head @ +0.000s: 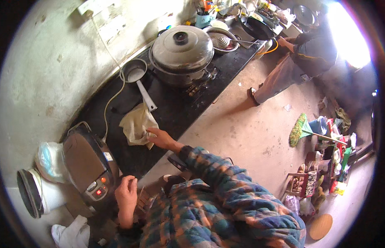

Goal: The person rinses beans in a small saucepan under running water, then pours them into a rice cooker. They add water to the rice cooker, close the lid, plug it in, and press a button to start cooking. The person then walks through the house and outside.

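My right hand [161,138] grips the edge of a cream-coloured cloth [133,126] lying crumpled on the black countertop [177,114]. Just beyond the cloth is a metal saucepan [134,70], its long handle reaching the cloth's far edge. My left hand [126,189] is empty, fingers loosely curled, off the counter's near end. Beside it stands a brown electric rice cooker [85,158], lid down, with a lit red display on its panel.
A large lidded steamer pot [181,51] stands farther along the counter, before a basin [232,48]. A pale cable [110,102] runs down the wall to the cooker. At right, another person [310,55] holds a black wok [257,28]. A green broom [299,130] lies near floor clutter.
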The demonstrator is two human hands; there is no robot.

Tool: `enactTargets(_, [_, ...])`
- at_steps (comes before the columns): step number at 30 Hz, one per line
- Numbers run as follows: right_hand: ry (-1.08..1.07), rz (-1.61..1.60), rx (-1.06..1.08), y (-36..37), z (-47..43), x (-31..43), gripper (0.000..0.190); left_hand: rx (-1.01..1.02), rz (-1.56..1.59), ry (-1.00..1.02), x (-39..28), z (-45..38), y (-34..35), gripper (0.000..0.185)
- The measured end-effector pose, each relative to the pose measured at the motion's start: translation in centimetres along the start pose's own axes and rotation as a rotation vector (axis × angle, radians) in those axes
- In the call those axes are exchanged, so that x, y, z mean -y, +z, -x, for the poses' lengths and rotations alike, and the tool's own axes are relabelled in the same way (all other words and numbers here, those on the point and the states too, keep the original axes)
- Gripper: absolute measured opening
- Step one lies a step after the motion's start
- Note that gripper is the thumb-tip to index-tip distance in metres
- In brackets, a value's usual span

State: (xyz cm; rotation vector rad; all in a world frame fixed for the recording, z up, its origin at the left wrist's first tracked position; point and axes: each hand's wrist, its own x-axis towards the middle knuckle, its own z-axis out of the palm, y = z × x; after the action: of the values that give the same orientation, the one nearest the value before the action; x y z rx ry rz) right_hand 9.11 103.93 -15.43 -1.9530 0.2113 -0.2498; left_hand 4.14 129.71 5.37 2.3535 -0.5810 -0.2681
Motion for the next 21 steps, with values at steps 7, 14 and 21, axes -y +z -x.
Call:
enactTargets(7, [0.46,-0.348,0.04,-16.7,7.3,-3.2,0.032,0.047,0.06,0.08,-7.8,-5.9,7.8,0.022])
enactTargets(14, [0.6,-0.614,-0.535,-33.3,17.1,-8.1,0.035,0.216,0.0,0.376,-17.4,-12.0,15.0,0.028])
enactTargets(21, [0.723,-0.515,-0.992,-40.9,27.0,-8.7,0.043,0.359,0.069,0.604,-26.6,-15.2,20.2,0.014])
